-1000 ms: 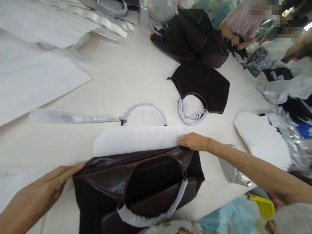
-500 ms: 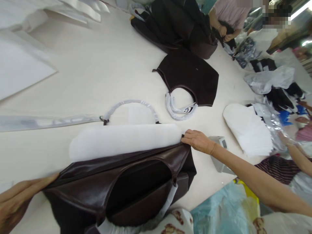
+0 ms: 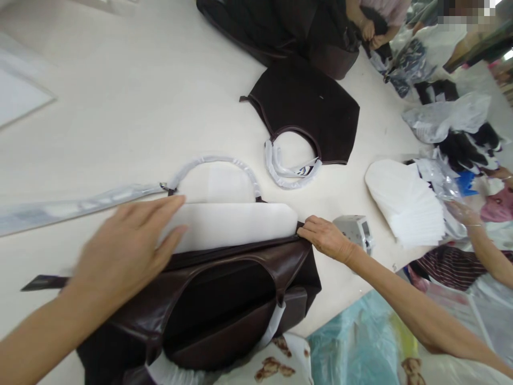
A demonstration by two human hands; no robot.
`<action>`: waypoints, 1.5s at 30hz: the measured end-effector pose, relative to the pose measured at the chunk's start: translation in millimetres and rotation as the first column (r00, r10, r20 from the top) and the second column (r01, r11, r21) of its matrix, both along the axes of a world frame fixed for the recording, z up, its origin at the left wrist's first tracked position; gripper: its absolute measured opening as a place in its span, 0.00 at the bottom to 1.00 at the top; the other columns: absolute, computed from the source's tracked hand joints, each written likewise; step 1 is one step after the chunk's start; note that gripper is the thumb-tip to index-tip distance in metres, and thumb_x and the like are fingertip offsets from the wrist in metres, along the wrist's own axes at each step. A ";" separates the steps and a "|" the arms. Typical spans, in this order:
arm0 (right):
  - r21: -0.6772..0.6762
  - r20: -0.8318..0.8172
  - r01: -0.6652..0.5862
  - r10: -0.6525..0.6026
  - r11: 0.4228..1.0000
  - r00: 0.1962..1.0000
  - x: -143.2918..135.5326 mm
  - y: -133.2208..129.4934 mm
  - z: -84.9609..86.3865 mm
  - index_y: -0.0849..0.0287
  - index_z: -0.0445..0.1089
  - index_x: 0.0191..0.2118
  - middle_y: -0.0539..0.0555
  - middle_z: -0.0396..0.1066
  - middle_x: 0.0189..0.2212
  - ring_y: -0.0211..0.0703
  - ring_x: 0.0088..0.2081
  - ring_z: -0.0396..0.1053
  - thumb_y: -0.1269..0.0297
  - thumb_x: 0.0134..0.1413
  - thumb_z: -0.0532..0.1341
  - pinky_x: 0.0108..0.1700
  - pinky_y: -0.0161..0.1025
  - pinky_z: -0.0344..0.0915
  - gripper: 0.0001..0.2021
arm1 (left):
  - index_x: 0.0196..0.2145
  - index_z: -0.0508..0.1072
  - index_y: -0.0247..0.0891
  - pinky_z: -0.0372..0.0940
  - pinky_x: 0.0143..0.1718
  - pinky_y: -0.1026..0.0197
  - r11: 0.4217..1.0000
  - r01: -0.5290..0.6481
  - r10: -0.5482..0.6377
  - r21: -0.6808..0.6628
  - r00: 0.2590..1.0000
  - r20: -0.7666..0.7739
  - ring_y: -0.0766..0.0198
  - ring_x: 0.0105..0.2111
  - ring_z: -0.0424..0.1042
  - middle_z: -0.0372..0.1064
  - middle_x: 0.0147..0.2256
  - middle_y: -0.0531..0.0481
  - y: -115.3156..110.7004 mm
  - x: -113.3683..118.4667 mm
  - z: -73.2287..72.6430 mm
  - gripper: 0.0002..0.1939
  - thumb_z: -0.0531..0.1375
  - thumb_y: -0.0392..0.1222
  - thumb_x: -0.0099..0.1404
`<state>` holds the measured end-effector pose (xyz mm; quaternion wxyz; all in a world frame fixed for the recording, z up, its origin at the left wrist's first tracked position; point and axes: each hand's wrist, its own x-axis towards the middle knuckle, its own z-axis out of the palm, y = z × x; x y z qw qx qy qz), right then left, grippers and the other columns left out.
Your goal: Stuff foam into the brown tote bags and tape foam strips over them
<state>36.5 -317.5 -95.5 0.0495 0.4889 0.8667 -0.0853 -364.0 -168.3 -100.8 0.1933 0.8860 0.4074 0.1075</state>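
Note:
A dark brown bag (image 3: 236, 347) lies in front of me, its near handle wrapped in white. Along its opening sits a white padded sheet (image 3: 240, 224), and beyond that the wrapped far handle (image 3: 214, 159) arches over the table. My right hand (image 3: 326, 238) pinches the bag's right top corner. Over the sheet's left end is my left hand (image 3: 128, 240), blurred, with fingers stretched out and nothing visible in it. Whether it touches the sheet I cannot tell. A long wrapped strap (image 3: 80, 206) runs left from the far handle.
Another dark bag (image 3: 308, 112) lies beyond, below a dark heap (image 3: 280, 27). White sheets (image 3: 404, 203) are fanned out at right, near a small grey device (image 3: 355, 232). Other people's hands are at the upper right and right edge. A white board (image 3: 20, 96) is at left.
My left hand has let go of the bag's left corner and moved right and up over the white sheet. My right hand keeps its hold. The view has shifted slightly.

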 end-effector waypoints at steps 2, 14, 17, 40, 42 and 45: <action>0.029 -0.018 0.014 -0.013 0.999 1.000 -1.7 -4.5 1.9 0.61 0.71 0.40 0.55 0.67 0.30 0.46 0.39 0.59 0.73 0.69 0.48 0.39 0.40 0.59 0.13 | 0.62 0.61 0.30 0.58 0.60 0.39 0.997 0.075 -0.072 0.031 0.992 -0.104 0.39 0.59 0.62 0.64 0.58 0.33 -3.2 45.4 -12.7 0.30 0.49 0.53 0.71; 0.030 -0.112 0.108 -0.104 0.994 0.988 -2.1 -30.6 -0.3 0.64 0.70 0.47 0.57 0.71 0.33 0.47 0.42 0.63 0.72 0.69 0.49 0.41 0.41 0.65 0.13 | 0.54 0.70 0.41 0.66 0.48 0.49 0.970 -0.021 -0.029 -0.243 0.979 -0.200 0.48 0.46 0.73 0.72 0.48 0.44 48.6 52.2 -30.2 0.22 0.51 0.55 0.70; 0.036 -0.110 0.113 -0.108 0.993 0.988 -1.1 -29.6 -2.7 0.63 0.70 0.48 0.58 0.72 0.34 0.47 0.42 0.64 0.72 0.69 0.49 0.42 0.41 0.66 0.13 | 0.57 0.69 0.40 0.63 0.53 0.44 0.996 -0.034 0.019 -0.078 0.982 -0.186 0.44 0.51 0.70 0.70 0.50 0.40 38.6 69.5 -31.3 0.21 0.52 0.50 0.70; -0.046 -0.159 0.030 -0.037 0.999 0.987 -36.8 63.2 -2.7 0.58 0.72 0.50 0.61 0.73 0.49 0.50 0.51 0.68 0.63 0.68 0.54 0.52 0.48 0.68 0.13 | 0.59 0.69 0.45 0.68 0.45 0.52 0.901 0.230 -0.332 -0.368 0.911 -0.245 0.51 0.45 0.73 0.72 0.46 0.44 -61.3 36.8 -18.5 0.26 0.60 0.40 0.63; 0.004 -0.133 0.067 -0.066 0.998 0.989 -67.2 83.1 -13.8 0.59 0.66 0.59 0.65 0.66 0.60 0.56 0.61 0.62 0.64 0.64 0.59 0.58 0.55 0.65 0.19 | 0.62 0.67 0.49 0.68 0.44 0.51 0.906 0.226 -0.333 -0.359 0.902 -0.273 0.50 0.44 0.73 0.72 0.45 0.45 -63.6 33.6 -11.2 0.31 0.62 0.41 0.61; -0.013 -0.033 0.119 -0.120 0.993 0.992 -96.1 101.9 -32.1 0.60 0.54 0.67 0.69 0.56 0.66 0.63 0.67 0.53 0.65 0.56 0.66 0.62 0.63 0.58 0.35 | 0.64 0.63 0.50 0.67 0.45 0.49 0.913 0.229 -0.331 -0.337 0.899 -0.285 0.49 0.45 0.72 0.72 0.48 0.45 -71.7 26.2 -3.0 0.34 0.62 0.40 0.61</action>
